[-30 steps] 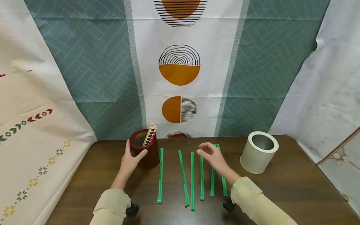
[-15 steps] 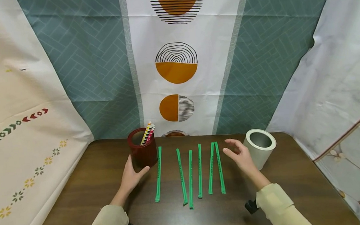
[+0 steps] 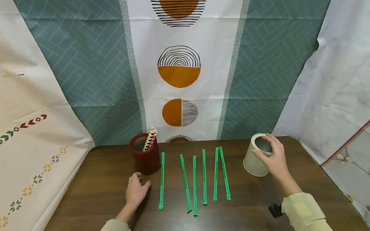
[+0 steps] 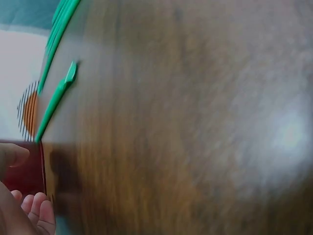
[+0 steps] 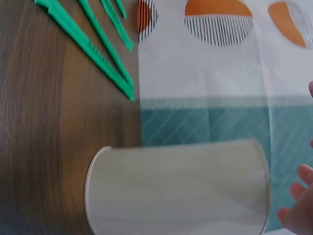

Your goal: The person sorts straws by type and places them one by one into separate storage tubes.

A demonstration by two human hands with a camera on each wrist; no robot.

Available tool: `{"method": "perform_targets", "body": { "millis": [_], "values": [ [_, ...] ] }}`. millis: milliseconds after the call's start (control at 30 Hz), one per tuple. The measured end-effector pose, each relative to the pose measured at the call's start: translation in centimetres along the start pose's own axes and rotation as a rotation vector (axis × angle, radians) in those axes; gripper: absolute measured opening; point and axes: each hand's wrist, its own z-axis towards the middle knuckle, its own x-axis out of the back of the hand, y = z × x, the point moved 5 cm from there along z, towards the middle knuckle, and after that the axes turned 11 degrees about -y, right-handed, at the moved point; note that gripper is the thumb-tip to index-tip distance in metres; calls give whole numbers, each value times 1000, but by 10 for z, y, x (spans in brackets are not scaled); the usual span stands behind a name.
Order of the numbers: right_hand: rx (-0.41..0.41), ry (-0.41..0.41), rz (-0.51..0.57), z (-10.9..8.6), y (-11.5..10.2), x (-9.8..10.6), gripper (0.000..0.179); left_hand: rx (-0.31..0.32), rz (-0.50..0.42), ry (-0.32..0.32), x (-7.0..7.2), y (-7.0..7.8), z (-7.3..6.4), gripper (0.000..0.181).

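Note:
My right hand is at the mouth of an off-white canister, thumb and fingers spread around the rim with nothing held. In the right wrist view its fingertips lie beyond the end of the canister, apart from it. Just in front of a dark red cup, my left hand has its fingers loosely bent and holds nothing. Yellow and pink patterned sticks stand in the cup. Between the two containers lie several slim green stick packets, roughly side by side.
Everything stands on a dark brown wooden table. A patterned cloth hangs behind its back edge. More cloth covers the left side and the right side.
My right hand has moved right, from above the green packets to the canister's mouth. The left hand has drawn back from the red cup, its fingers now more bent.

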Motion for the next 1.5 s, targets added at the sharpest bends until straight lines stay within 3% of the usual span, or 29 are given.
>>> {"method": "perform_targets", "body": {
  "millis": [367, 700, 1033, 1500],
  "values": [
    [-139, 42, 7, 0, 37, 14, 73, -91, 40, -43, -24, 21, -6, 44],
    [-267, -11, 78, -3, 65, 12, 88, -143, 87, -61, -37, 35, -6, 42],
    [-341, -13, 120, -4, 69, 11, 90, -160, 121, -56, -44, 45, -2, 45],
    [-349, 7, 145, -4, 69, 9, 87, -169, 118, -62, -56, 55, 6, 41]
  ]
}}
